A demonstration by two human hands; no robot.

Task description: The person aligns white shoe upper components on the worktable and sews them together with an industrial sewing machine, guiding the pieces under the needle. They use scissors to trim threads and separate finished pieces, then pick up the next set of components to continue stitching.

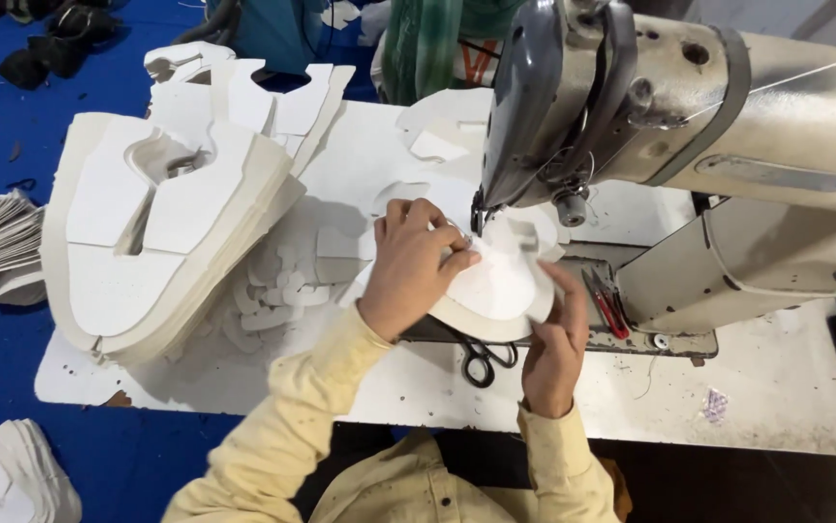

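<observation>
- A white shoe-upper piece (495, 286), curved and flat, is shown lying on the bed of an industrial sewing machine (728, 126), directly under the machine's head and needle area.
- The left hand (416, 263) is laid on the upper left part of the piece; its fingers are bent and pinched on the edge of the material close to the needle.
- The right hand (553, 344) is placed at the lower right edge of the piece, the fingers closed narrowly on that rim, the thumb pointing up along it.
- Black scissors (481, 360) are seen on the white table (776, 387), just below the piece and between the two forearms, partly hidden under it.
- A red-handled small tool (609, 308) lies on the machine bed, just right of the right hand.
- A tall stack of cut white upper pieces (161, 232) is set on the left part of the table, well apart from the hands.
- Smaller loose white cut parts (273, 291) are spread between the stack and the left hand.
- Both sleeves (311, 407) are pale yellow.
</observation>
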